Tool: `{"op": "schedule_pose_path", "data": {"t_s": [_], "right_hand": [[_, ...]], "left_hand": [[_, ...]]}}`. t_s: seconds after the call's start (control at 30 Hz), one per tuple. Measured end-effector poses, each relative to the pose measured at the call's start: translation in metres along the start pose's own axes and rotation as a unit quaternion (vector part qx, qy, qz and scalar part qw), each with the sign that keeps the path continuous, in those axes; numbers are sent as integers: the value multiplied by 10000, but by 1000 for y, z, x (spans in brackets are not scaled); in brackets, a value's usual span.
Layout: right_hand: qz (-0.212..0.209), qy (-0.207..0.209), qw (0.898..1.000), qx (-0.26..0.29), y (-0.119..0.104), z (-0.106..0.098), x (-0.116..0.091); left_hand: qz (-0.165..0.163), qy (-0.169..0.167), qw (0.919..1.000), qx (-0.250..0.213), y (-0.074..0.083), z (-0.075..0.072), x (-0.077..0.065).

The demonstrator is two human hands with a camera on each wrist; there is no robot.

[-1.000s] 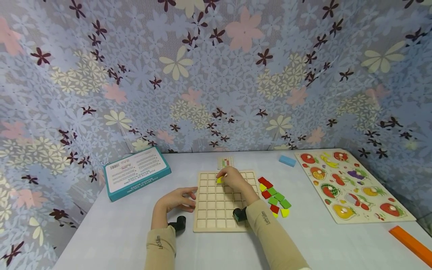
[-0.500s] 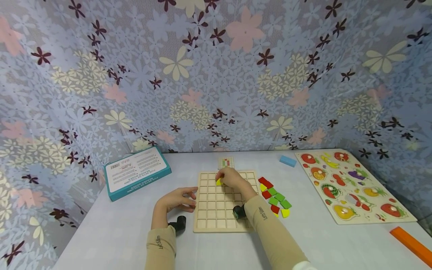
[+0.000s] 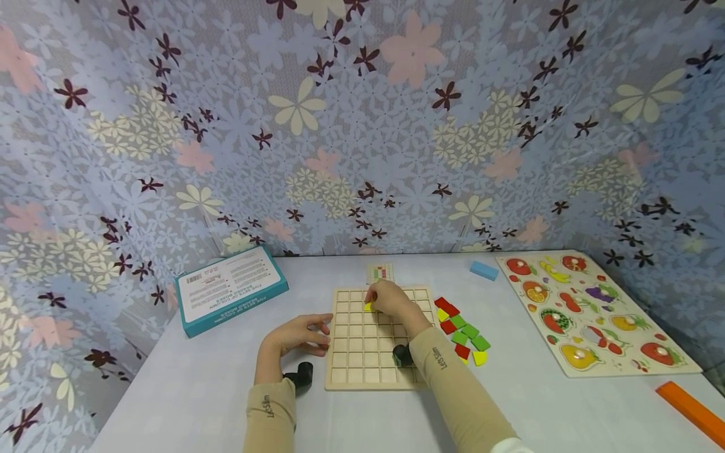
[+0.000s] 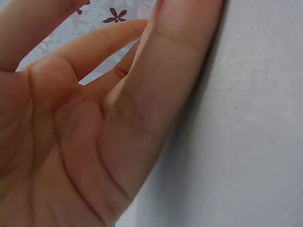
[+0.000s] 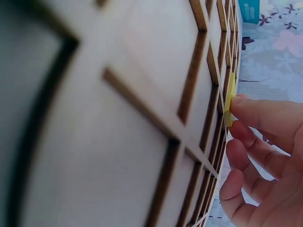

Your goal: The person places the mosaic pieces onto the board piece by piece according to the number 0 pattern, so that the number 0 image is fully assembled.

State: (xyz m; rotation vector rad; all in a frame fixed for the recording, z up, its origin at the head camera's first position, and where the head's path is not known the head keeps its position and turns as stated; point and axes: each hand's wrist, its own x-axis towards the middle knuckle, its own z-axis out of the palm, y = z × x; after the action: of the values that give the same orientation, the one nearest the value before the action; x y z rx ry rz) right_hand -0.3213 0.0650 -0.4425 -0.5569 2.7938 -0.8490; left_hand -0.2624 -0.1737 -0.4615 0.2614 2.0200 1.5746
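A pale wooden grid board lies in the middle of the table in the head view. Over its far rows my right hand bends down, with a yellow tile pinched at its fingertips. The right wrist view shows the thumb and a finger on that yellow tile, right at the grid's surface; the other fingers curl loosely below. To the left of the board my left hand rests on the table, fingers loosely bent at the board's edge. Nothing is in the left palm.
Red, green and yellow tiles lie loose right of the board. Behind it is a small pattern card. A teal box stands left, a blue block at the back, and a fruit puzzle and orange bar at right.
My right hand stays over the same part of the board with only a slight shift, and less of the yellow tile shows now. The left hand keeps its place.
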Motion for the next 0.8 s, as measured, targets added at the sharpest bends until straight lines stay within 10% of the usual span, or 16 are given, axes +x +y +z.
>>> {"op": "schedule_pose_path", "data": {"t_s": [0.8], "right_hand": [[-125,222,9994,248,2,-10,-13]], "left_hand": [[-29,33,10000,-15,0,0,0]]}}
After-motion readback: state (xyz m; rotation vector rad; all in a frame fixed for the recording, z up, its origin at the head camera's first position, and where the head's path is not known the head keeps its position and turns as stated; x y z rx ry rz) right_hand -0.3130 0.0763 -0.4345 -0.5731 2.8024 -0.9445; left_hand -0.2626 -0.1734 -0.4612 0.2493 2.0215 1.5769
